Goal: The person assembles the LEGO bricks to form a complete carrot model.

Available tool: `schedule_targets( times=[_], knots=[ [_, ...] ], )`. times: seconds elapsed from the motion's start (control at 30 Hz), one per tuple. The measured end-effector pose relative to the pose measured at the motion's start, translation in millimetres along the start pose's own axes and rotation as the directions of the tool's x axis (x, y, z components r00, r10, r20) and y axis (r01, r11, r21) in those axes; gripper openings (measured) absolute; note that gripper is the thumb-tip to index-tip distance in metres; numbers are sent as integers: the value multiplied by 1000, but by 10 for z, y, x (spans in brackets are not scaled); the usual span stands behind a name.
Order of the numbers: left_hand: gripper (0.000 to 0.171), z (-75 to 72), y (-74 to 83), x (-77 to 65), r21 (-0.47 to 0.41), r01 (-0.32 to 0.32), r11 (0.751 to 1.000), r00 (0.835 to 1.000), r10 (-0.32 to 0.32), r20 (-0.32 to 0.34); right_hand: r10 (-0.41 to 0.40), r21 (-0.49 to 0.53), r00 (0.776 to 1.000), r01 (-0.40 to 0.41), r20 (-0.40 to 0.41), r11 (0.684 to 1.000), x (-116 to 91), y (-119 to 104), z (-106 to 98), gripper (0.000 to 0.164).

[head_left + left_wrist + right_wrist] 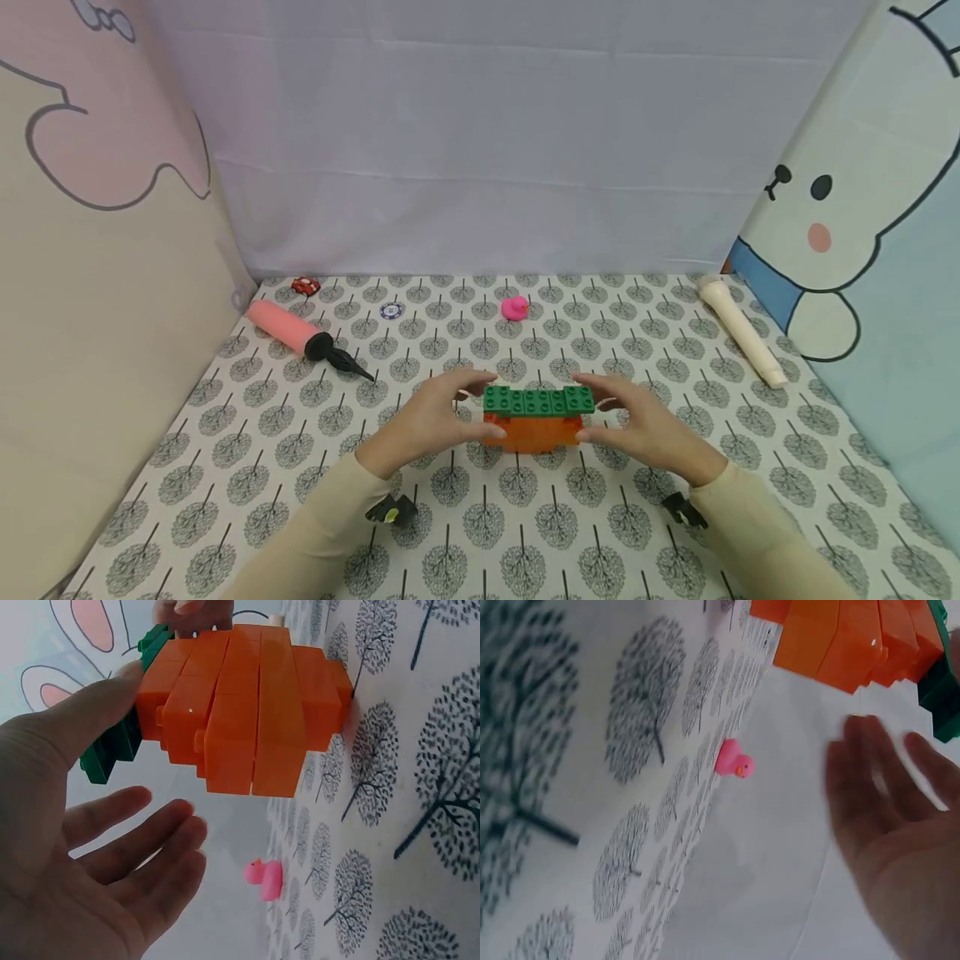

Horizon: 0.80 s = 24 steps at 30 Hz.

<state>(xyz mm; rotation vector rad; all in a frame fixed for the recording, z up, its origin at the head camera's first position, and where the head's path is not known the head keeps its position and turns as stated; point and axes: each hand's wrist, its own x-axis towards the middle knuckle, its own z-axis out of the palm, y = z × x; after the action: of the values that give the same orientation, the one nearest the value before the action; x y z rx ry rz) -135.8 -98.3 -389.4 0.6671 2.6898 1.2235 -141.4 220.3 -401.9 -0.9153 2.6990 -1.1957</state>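
Observation:
A block model of toy bricks, with an orange body (534, 435) and a green studded top (538, 402), stands in the middle of the patterned cloth. My left hand (442, 411) is at its left end. The left thumb tip overlaps the orange side, while the other fingers extend apart from the bricks in the left wrist view. At the right end is my right hand (637, 423), thumb tip right by the orange corner. Its fingers (862, 765) reach forward, with a gap to the bricks in the right wrist view. Neither hand curls around the model.
Toward the back lie a red toy car (306, 286), a poker chip (392, 311) and a pink rubber duck (515, 308). A pink hand pump (288, 327) with a black nozzle is at left, a cream tube-shaped object (741, 332) at right. Fabric walls enclose three sides.

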Motion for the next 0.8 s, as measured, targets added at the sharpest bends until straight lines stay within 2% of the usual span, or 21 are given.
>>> schedule_targets(
  times=[0.1,0.17,0.23,0.3,0.4,0.5,0.63,0.8],
  knots=[
    [57,14,-85,-30,33,34,999,996,-36,82,59,-40,996,-56,72,998,-40,67,7,51],
    [46,33,-138,-45,44,33,998,993,-38,115,54,-39,993,-51,104,998,-47,102,30,38],
    [39,55,-179,-57,35,30,999,991,-34,127,26,-22,994,-24,109,999,-39,124,57,26],
    [36,75,-206,-61,34,25,999,993,-29,118,3,-17,995,-1,99,1000,-35,128,68,24],
    [35,80,-233,-59,32,29,999,994,-32,103,2,-18,997,-1,83,1000,-12,120,82,23],
    [39,79,-267,-36,22,37,999,995,-39,92,46,-4,994,-46,99,999,11,107,90,33],
    [45,81,-326,18,-4,72,997,996,-71,59,145,36,982,-150,120,988,76,100,134,45],
    [44,97,-396,91,-30,152,988,988,-152,-10,287,124,949,-303,127,945,205,103,206,47]
  ],
)
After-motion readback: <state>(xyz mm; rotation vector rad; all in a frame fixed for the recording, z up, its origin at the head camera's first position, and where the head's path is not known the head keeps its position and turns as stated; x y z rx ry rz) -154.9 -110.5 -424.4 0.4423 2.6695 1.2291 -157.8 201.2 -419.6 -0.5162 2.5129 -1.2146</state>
